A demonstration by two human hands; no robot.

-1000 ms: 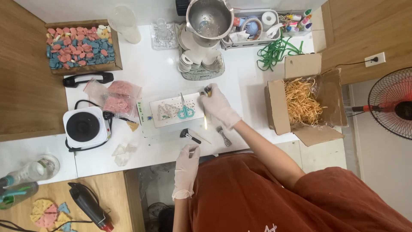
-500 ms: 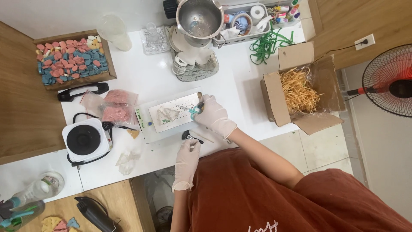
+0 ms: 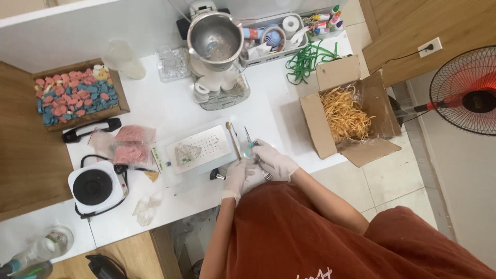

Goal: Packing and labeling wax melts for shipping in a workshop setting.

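We see a white table (image 3: 170,111) bearing a hot plate (image 3: 95,187), a wooden tray of coloured pieces (image 3: 77,95), a cardboard box of straw (image 3: 347,116) and green cord (image 3: 306,59).

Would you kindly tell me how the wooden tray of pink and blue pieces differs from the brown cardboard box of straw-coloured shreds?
The wooden tray is shallow with low walls; the brown cardboard box is deep, its flaps folded open. The tray holds small pink and blue pieces; the box holds tangled straw-coloured shreds. The tray sits at the table's left, the box at its right edge. Both are open-topped and filled.
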